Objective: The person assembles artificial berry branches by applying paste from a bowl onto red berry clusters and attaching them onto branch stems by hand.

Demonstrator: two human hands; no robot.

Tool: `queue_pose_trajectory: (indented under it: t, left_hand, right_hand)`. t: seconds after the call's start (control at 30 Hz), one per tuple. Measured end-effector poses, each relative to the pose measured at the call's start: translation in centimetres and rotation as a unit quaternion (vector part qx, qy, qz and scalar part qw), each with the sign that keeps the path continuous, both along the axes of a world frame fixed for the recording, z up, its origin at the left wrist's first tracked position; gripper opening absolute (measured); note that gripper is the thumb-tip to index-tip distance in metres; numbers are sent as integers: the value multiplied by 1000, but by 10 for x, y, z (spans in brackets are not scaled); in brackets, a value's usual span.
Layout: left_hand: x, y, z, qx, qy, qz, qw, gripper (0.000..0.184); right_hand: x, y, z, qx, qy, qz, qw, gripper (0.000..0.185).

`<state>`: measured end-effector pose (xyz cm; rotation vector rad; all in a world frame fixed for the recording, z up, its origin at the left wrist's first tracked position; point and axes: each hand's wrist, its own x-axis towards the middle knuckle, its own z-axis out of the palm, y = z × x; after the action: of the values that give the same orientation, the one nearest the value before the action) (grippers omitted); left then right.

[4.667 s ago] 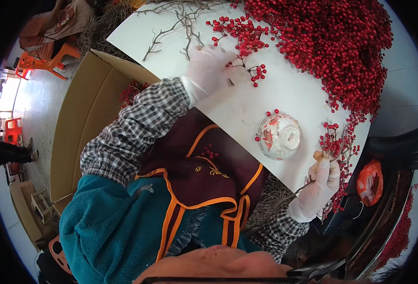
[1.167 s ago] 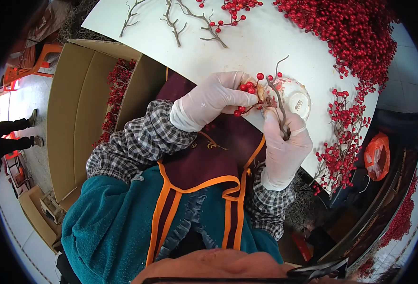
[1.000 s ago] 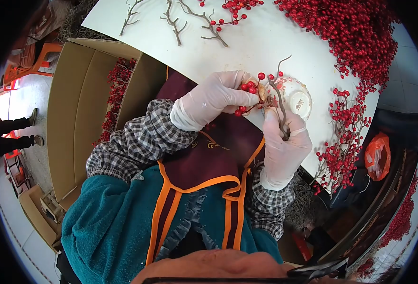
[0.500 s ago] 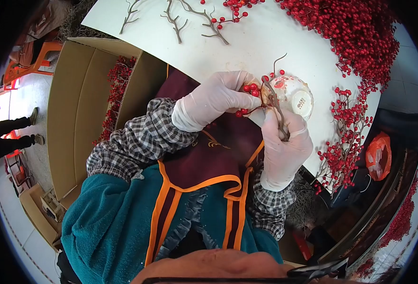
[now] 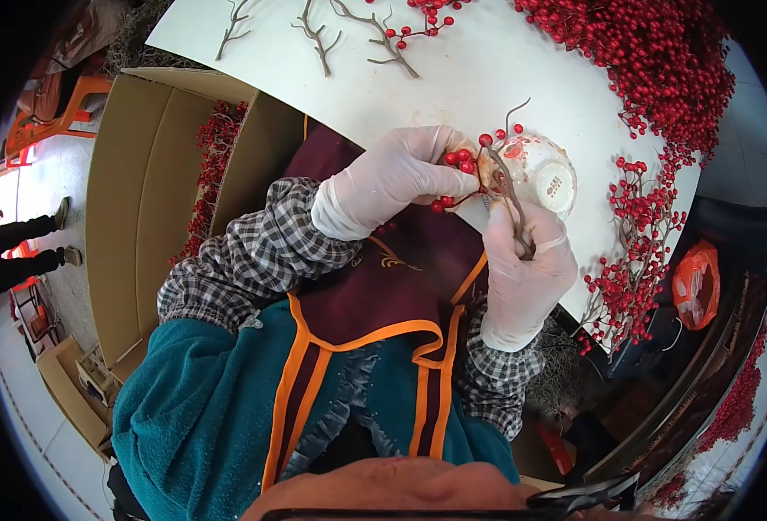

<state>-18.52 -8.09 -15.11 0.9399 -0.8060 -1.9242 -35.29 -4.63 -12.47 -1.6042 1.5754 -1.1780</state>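
Note:
Both hands wear thin whitish gloves and meet over the near edge of the white table (image 5: 383, 104). My left hand (image 5: 401, 181) pinches a small sprig of red berries (image 5: 460, 161), whose stem points toward the other hand. My right hand (image 5: 526, 265) is closed on a brown twig (image 5: 509, 184) that stands up and bends at its tip. The sprig's stem and the twig come together between the fingertips, where the exact contact is hidden. Just behind them an upturned patterned bowl (image 5: 550, 178) rests on the table.
A large heap of red berries (image 5: 635, 61) covers the table's far right, with berry branches (image 5: 631, 252) along the right edge. Bare twigs (image 5: 316, 36) lie at the back. At left stands an open cardboard box (image 5: 144, 200) containing berry branches. Another person's legs (image 5: 32, 247) show far left.
Since the oldest frame both hands have come together, now with a sprig and a twig, and bare twigs lie apart at the back. Over the last second the hands have barely moved.

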Motion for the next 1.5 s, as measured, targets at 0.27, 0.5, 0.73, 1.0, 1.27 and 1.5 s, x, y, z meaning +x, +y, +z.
queue_pose_trajectory:
  t: [0.27, 0.5, 0.73, 1.0, 1.27, 1.5]
  left_hand:
    - [0, 0, 4, -21, -22, -8, 1000, 9]
    - [1, 1, 3, -32, -26, -27, 999, 10]
    - [0, 1, 3, -2, -8, -8, 1000, 13]
    - [2, 1, 0, -5, -1, -20, 1000, 14]
    - [1, 1, 4, -9, -14, -12, 1000, 12]
    - [2, 1, 1, -5, -16, -12, 1000, 12]
  right_hand:
    - [-3, -1, -6, -62, 98, 15, 993, 15]
    - [0, 4, -3, -48, 89, 35, 994, 7]
    - [-4, 4, 1, -19, 47, 7, 999, 13]
    - [-3, 4, -3, -20, 36, 3, 999, 13]
    - [0, 5, -5, -35, 82, 8, 996, 9]
    - [3, 7, -2, -32, 59, -14, 998, 10]
